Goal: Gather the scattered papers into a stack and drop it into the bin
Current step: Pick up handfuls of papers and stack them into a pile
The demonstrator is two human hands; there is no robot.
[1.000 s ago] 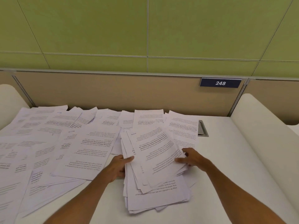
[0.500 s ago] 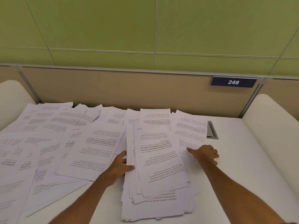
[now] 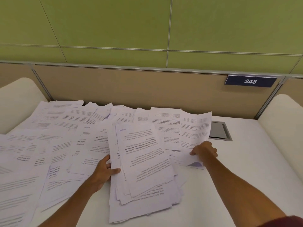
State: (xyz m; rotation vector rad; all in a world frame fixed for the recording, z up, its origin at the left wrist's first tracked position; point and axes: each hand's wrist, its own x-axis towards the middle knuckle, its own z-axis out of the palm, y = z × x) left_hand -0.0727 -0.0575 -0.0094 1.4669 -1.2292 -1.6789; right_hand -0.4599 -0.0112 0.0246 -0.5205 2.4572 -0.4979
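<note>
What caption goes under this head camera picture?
Left hand grips the stack while right hand pinches a sheet on the desk.

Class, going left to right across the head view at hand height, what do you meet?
Loose papers → left hand → stack it grips → right hand, pinching a sheet → bare desk → side panel.

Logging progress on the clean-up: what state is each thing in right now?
Stack: uneven, on the desk.
Left hand: grips stack's left edge.
Right hand: pinches a sheet.
Sheet: near edge lifted.
Loose papers: spread, overlapping, ungathered.
Hatch: shut.
</note>
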